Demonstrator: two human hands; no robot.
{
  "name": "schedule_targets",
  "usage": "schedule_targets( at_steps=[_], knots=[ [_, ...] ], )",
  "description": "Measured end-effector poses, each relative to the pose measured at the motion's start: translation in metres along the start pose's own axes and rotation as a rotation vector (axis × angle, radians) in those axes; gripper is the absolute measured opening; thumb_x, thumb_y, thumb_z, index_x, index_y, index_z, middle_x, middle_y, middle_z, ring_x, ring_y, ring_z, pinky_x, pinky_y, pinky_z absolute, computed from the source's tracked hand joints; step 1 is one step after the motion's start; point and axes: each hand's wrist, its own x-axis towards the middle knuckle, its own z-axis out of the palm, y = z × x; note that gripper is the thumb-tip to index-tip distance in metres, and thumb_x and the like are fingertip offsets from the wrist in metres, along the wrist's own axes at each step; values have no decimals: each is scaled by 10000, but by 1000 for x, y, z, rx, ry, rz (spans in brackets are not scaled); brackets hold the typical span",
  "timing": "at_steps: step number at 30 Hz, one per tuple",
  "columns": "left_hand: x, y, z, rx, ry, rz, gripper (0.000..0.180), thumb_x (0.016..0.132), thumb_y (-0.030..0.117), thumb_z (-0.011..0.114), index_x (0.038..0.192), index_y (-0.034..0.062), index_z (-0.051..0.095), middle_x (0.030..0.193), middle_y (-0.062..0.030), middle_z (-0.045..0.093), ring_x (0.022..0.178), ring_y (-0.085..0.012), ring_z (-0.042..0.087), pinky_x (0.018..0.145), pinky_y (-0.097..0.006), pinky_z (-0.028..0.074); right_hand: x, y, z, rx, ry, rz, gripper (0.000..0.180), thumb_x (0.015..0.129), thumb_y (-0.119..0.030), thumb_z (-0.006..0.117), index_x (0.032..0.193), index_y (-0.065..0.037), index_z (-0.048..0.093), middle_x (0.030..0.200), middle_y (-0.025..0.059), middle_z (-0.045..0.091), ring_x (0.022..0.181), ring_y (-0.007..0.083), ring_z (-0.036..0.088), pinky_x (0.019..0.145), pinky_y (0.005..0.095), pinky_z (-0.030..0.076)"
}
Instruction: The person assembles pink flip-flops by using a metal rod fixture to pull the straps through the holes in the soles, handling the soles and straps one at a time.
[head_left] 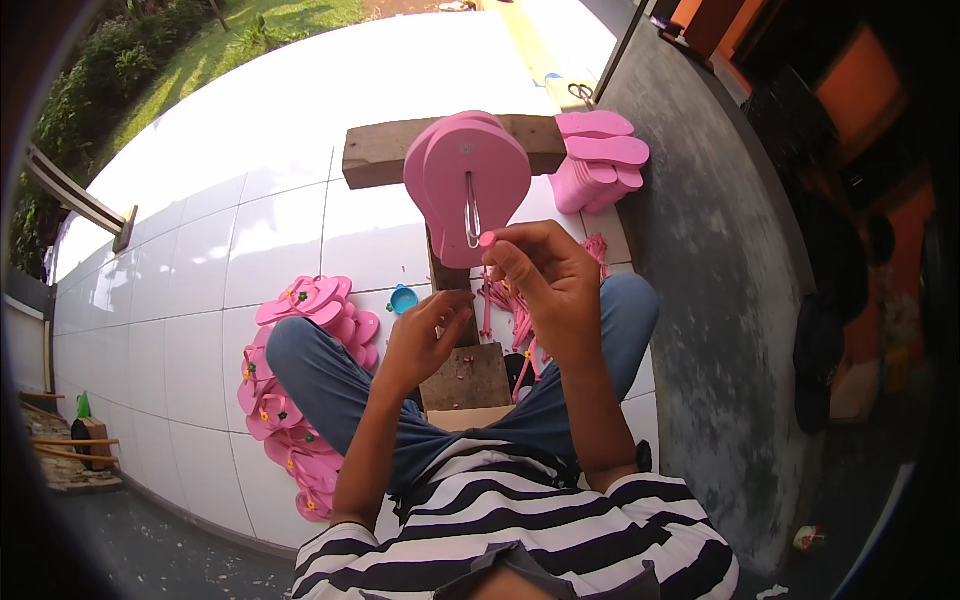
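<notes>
In front of me, pink flip-flop soles (455,175) stand against a wooden crossbar, with a looped metal wire tool (473,218) at the face of the front one. My right hand (545,285) pinches a pink flip-flop strap between thumb and fingertips, its round pink end (487,239) showing beside the wire loop. Part of that strap is hidden by my fingers. Below the soles, my left hand (425,340) hovers over the wooden post with loosely bent fingers apart and nothing visible in them.
The wooden crossbar (375,155) tops a post rising from a wooden base (465,378) between my legs. Finished pink flip-flops (320,300) are heaped at left. Stacked pink soles (600,165) stand at right, loose straps (515,310) below. A blue round container (403,299) and scissors (581,93) lie nearby.
</notes>
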Motion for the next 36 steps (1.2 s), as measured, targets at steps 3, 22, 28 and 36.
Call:
schedule_targets(
  at_steps=[3,22,28,36],
  knots=[
    [29,30,-37,-39,250,120,182,938,84,606,1100,11,642,955,-119,708,794,-188,680,687,-293,508,5,0,1,77,-61,61,208,965,-175,641,1087,-8,632,903,65,690,800,94,633,736,236,508],
    [108,97,-90,400,478,443,224,904,127,674,1118,70,704,1084,-120,685,813,-217,698,698,-310,585,1,2,6,-30,4,60,133,953,-109,641,1036,-5,636,845,55,679,731,48,593,633,187,452],
    [102,99,-89,362,464,396,213,870,116,714,1078,71,713,1077,-103,694,830,-205,702,706,-317,595,-4,4,8,-100,37,28,110,951,-89,643,1011,4,646,847,30,668,726,33,564,623,186,433],
    [97,107,-88,475,514,478,153,843,117,732,983,65,701,1024,-98,699,873,-218,686,714,-331,577,21,-10,-3,-181,-127,152,202,948,-173,662,1032,11,666,858,37,690,765,46,578,697,213,460]
  ],
)
